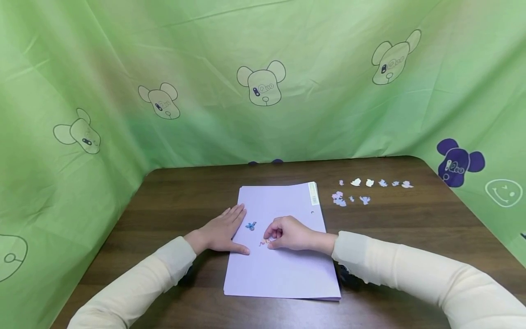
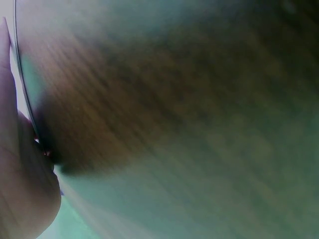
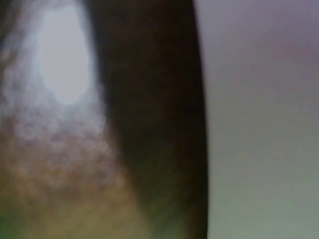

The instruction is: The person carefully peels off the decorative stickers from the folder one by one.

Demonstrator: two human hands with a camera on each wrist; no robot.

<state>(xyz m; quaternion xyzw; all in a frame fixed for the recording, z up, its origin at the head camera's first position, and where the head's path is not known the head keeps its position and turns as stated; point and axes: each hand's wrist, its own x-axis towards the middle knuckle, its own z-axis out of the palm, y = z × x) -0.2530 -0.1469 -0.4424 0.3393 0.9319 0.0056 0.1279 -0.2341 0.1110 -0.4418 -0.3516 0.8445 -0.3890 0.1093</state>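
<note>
A pad of white paper [image 1: 283, 278] lies on the table before me. My left hand [image 1: 223, 230] rests flat on its left edge with the fingers straight. Over the middle of the page is my right hand [image 1: 291, 233], fingers curled, with thumb and fingertips pinching a small pink and orange sticker [image 1: 262, 242] at the paper's surface. The fingers partly cover this piece. A blue flower-like sticker [image 1: 250, 226] sits on the page between the hands. In the left wrist view, part of the left hand [image 2: 25, 184] shows at the edge; the right wrist view is blurred.
Several small pale cut-out pieces [image 1: 383, 183] lie in rows on the brown wooden table [image 1: 185, 192], right of the pad. A label [image 1: 313, 193] marks the pad's upper right corner. Behind the table hangs a green curtain [image 1: 205, 132] with bear heads.
</note>
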